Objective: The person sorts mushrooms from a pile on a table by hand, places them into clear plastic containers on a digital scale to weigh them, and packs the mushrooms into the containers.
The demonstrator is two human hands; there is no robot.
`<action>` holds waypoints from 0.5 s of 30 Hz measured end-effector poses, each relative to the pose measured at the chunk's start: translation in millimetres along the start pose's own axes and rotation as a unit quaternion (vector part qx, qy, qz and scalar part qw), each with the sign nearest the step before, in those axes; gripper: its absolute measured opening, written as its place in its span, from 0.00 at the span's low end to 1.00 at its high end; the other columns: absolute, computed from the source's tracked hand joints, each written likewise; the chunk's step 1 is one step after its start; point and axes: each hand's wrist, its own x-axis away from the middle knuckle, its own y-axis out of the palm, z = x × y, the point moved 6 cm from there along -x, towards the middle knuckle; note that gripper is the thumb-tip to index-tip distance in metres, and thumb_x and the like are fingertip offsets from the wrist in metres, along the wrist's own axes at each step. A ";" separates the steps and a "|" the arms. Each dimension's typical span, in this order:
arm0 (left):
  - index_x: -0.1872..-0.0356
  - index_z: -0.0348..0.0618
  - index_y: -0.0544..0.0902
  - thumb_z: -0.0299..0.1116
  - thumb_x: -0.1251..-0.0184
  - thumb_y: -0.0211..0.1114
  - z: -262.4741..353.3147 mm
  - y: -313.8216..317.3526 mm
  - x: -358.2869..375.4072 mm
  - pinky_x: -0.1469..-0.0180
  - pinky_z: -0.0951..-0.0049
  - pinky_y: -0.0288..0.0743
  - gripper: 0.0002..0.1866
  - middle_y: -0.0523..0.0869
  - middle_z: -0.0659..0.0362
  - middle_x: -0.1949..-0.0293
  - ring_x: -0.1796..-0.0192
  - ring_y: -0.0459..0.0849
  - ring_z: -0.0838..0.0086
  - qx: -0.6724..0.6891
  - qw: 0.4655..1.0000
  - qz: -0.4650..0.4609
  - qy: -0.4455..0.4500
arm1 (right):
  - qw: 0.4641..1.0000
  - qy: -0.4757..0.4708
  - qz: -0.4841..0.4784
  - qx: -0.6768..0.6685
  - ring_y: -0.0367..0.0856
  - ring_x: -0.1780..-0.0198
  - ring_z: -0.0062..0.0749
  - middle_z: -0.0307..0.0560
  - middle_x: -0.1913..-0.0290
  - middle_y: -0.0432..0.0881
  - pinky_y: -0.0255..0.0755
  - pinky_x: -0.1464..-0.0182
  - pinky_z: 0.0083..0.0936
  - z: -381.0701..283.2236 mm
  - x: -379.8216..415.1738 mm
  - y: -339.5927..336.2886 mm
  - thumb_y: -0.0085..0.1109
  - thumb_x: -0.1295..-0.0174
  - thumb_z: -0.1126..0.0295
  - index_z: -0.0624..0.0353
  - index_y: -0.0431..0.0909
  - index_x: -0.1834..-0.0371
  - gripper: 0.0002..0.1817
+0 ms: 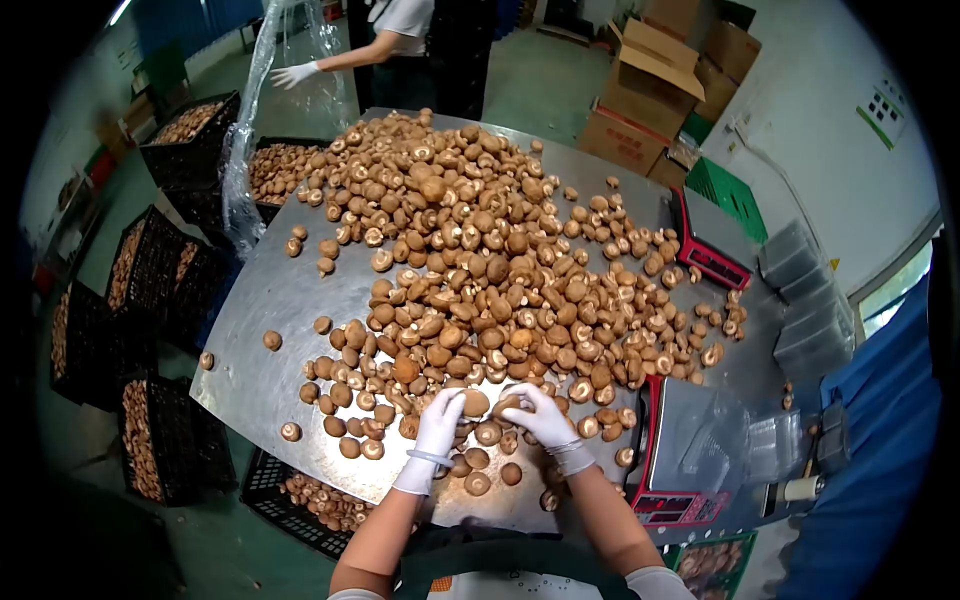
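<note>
Brown shiitake mushrooms [480,250] lie in a large heap on a metal table [270,310]. At the near edge of the heap, my left hand [437,425], in a white glove, has its fingers closed on a mushroom [475,403]. My right hand [541,416], gloved too, is bent around another mushroom [507,406] just to the right; its fingertips are partly hidden. Several loose mushrooms [477,483] rest on the table below and between my wrists.
A red scale [695,440] stands at my right, a second scale [712,235] farther back. Clear plastic trays [810,300] are stacked at the right edge. Black crates [150,440] of mushrooms line the left; another crate [262,480] sits below the table. A person [400,30] stands behind.
</note>
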 end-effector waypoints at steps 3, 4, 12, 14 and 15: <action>0.47 0.42 0.76 0.44 0.24 0.50 -8.5 6.1 9.1 0.60 0.78 0.79 0.18 0.84 0.56 0.56 0.60 0.85 0.75 0.122 0.988 -0.063 -0.064 | 0.970 0.030 -0.070 -0.233 0.79 0.57 0.23 0.47 0.45 0.77 0.76 0.59 0.18 5.9 19.2 4.0 0.61 0.37 0.64 0.58 0.67 0.43 0.22; 0.46 0.42 0.76 0.44 0.24 0.49 -9.2 10.7 11.5 0.60 0.78 0.79 0.18 0.84 0.55 0.55 0.60 0.85 0.75 0.169 0.980 -0.078 -0.076 | 0.962 0.027 -0.089 -0.256 0.78 0.55 0.22 0.47 0.43 0.76 0.75 0.60 0.16 6.0 22.2 10.5 0.61 0.37 0.60 0.59 0.67 0.43 0.24; 0.48 0.38 0.79 0.31 0.32 0.60 41.9 29.0 49.1 0.52 0.72 0.75 0.14 0.84 0.49 0.58 0.54 0.83 0.62 -0.228 0.942 -0.009 0.247 | 0.974 0.018 -0.017 -0.226 0.67 0.36 0.27 0.44 0.37 0.69 0.63 0.36 0.23 -8.3 51.8 42.1 0.58 0.38 0.75 0.62 0.65 0.37 0.25; 0.46 0.37 0.78 0.27 0.33 0.59 32.9 26.7 55.9 0.49 0.73 0.74 0.15 0.82 0.51 0.54 0.50 0.82 0.66 -0.133 0.975 -0.040 0.176 | 0.985 -0.067 0.000 -0.156 0.63 0.32 0.30 0.46 0.33 0.66 0.59 0.32 0.25 -22.5 60.4 41.2 0.58 0.38 0.76 0.63 0.62 0.34 0.29; 0.45 0.37 0.77 0.22 0.35 0.58 28.8 24.5 62.9 0.46 0.72 0.75 0.17 0.80 0.53 0.49 0.47 0.80 0.69 -0.071 0.981 -0.046 0.172 | 0.988 -0.048 0.006 -0.150 0.58 0.29 0.33 0.48 0.32 0.63 0.53 0.29 0.29 -23.9 66.3 41.7 0.58 0.41 0.74 0.65 0.58 0.31 0.33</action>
